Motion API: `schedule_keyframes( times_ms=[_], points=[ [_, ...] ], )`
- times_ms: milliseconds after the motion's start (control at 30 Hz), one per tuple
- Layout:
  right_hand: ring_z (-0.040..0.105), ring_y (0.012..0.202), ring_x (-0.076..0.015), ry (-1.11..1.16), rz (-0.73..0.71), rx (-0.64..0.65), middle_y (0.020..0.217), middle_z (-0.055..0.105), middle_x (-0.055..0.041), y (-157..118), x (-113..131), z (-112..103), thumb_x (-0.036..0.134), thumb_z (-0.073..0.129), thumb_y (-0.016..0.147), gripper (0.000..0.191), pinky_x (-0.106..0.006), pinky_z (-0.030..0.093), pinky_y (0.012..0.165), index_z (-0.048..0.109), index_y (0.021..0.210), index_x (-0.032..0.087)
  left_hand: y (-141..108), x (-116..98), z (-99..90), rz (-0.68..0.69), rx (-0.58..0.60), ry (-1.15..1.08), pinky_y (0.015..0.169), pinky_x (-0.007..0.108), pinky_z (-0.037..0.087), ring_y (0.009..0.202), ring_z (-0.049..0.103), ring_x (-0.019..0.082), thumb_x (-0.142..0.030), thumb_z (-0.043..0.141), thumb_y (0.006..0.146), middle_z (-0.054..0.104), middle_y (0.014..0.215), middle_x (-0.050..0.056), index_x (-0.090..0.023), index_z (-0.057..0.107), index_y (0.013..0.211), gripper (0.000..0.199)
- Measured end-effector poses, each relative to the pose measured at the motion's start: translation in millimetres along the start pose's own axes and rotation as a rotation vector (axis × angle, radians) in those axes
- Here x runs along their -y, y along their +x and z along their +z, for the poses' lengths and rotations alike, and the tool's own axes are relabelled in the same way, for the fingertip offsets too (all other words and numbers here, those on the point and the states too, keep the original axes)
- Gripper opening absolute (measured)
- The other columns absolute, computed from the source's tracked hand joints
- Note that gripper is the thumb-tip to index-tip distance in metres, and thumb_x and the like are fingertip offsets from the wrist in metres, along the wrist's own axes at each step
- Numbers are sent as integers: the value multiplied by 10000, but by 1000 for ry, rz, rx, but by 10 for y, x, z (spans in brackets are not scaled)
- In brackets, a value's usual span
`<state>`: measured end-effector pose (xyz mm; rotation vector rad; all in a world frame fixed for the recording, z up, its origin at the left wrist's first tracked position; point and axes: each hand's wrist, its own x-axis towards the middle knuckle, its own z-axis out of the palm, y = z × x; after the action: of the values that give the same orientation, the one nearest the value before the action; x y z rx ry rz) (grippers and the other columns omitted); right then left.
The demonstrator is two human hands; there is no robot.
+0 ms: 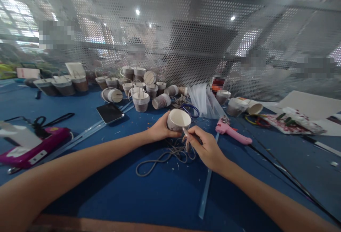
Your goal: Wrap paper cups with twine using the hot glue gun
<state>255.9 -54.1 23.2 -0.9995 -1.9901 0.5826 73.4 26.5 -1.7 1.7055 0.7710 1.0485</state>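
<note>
A small white-lined paper cup [179, 119] is tilted toward me above the blue table, its open mouth facing up and toward me. My left hand [162, 129] wraps around its left side and underside. At the cup's near right rim, my right hand [204, 143] is closed in a pinch, with thumb and index finger pressing on grey cord at the cup. Below the hands a loose grey cord [153, 161] lies tangled in loops on the table. To the right rests a pink hot glue gun [234, 132], with a clear glue stick [206, 193] lying nearer to me.
Several finished-looking cups with handles [140, 100] stand and lie along the back. On the left are a phone [109, 113] and a magenta power strip [50, 141]. White sheer fabric [205, 100] and a black cable [279, 170] lie to the right. A perforated metal screen [170, 40] rises behind.
</note>
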Motion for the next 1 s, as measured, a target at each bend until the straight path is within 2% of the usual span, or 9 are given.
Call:
schedule_keyframes(
  times_ms=[267,533,900,1000],
  points=[
    [561,571,-103,19,-26,8,624,598,31,-6,-15,8,282,460,948,178,-232,408,597,525,807,196,-1,-6,0,49,47,1,938,415,434,1039,555,264,-277,838,541,582,1065,74,-156,453,1139,721],
    [565,583,-105,11,-9,27,628,612,28,2,-36,12,302,453,955,182,-232,408,609,526,833,189,-6,-15,-4,40,71,-31,940,428,429,1056,539,272,-292,841,550,544,1056,67,-178,391,1117,733],
    [550,593,-105,-43,-22,34,650,584,19,15,-45,10,286,441,955,193,-229,408,612,525,817,182,-31,17,-8,128,63,149,1018,481,369,1192,471,329,-315,835,587,493,1186,129,-185,315,1162,787],
    [553,602,-107,-58,-24,42,657,585,16,11,-47,9,286,432,957,202,-231,412,615,534,819,180,-21,33,-7,116,67,149,1007,483,380,1182,479,327,-327,828,595,505,1171,128,-177,317,1162,778]
  ],
)
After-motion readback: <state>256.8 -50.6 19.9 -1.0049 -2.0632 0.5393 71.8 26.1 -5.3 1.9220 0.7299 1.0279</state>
